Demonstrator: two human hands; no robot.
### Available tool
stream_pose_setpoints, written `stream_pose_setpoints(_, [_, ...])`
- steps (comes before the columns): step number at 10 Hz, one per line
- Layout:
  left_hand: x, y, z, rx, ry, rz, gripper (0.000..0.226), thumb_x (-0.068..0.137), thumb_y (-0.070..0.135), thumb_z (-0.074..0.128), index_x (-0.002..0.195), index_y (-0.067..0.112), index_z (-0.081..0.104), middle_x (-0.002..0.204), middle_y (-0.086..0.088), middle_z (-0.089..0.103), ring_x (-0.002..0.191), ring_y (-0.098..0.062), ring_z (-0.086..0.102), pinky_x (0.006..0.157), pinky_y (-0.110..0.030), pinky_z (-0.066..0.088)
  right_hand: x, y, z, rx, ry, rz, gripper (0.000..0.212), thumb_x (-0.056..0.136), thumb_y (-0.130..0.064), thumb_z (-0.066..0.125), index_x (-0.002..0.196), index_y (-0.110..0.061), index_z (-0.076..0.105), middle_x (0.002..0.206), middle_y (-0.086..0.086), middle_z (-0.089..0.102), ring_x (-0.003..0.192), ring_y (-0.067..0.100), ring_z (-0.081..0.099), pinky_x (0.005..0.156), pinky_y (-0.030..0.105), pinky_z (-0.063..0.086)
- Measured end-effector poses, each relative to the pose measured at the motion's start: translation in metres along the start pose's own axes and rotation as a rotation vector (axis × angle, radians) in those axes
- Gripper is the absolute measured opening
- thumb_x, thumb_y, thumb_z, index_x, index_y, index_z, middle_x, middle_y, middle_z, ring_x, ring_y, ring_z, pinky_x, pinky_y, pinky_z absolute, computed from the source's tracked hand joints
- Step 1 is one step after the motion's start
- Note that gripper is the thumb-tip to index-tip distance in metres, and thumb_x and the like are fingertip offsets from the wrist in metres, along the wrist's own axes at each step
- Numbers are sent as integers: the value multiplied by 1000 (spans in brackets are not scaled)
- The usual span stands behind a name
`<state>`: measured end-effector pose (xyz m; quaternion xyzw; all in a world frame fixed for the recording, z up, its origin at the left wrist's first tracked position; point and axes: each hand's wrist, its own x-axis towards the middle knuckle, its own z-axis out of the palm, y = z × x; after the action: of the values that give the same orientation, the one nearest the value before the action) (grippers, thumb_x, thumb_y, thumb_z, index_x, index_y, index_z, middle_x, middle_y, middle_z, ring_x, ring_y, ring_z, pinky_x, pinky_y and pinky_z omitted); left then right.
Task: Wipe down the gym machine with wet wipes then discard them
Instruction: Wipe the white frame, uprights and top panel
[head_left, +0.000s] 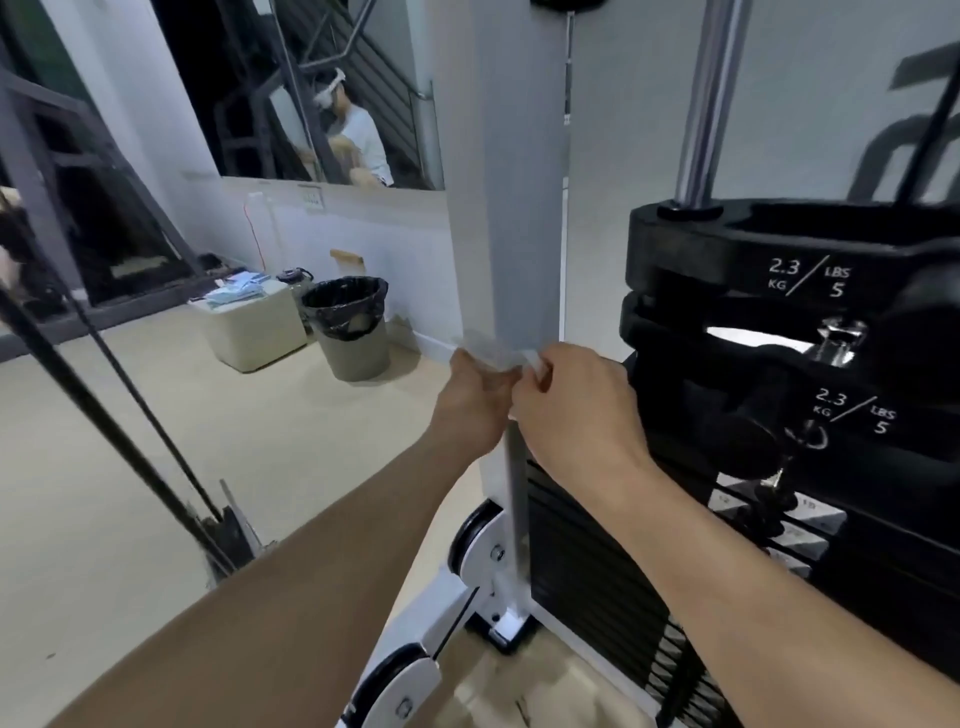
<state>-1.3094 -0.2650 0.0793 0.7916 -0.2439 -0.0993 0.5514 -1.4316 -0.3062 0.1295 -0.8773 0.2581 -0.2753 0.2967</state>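
Observation:
A white upright post (524, 208) of the gym machine rises in the middle of the head view. Both my hands meet against it at about mid-height. My left hand (470, 402) and my right hand (576, 410) each pinch a pale, blurred wet wipe (491, 353) that lies on the post's front. The black weight stack (789, 364), marked 2.3 KG and 5 LBS, stands just right of my right hand. A chrome guide rod (709, 104) runs up from it.
A grey bin with a black liner (350, 327) stands on the beige floor by the far wall. Next to it is a cream box (254, 332) with packets on top. Black cables (104, 395) slant down at the left. A wall mirror (311, 93) hangs behind.

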Motion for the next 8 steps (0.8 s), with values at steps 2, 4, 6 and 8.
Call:
stream_pose_setpoints(2, [12,39,-2,-76,83,163,60,73,49,68,108,8,43,95,-2,59,90,-26,59,80,-30,50,17,-8,10,228,100,-75,54,98,-14,44,149,-22,28,124,3,57,109,22,59,91,36,51])
stream_pose_setpoints(4, [50,115,-27,-108,304,402,46,80,31,72,106,13,39,89,11,54,78,-4,56,64,-23,47,42,-10,36,363,109,-16,49,91,-3,34,135,-22,40,112,3,56,99,27,56,79,36,44])
stream_pose_setpoints(6, [41,66,-13,-164,173,185,53,81,41,73,116,15,42,92,12,56,72,5,57,57,-3,41,51,-11,39,87,275,-42,60,82,-4,35,140,-15,43,129,9,35,104,20,28,98,39,38])
stream_pose_setpoints(8, [42,58,-21,138,219,150,80,67,67,50,127,15,45,121,-8,53,117,-30,47,92,-29,33,62,-30,26,711,320,62,31,92,-17,44,122,-8,51,120,0,47,111,10,46,96,20,43])
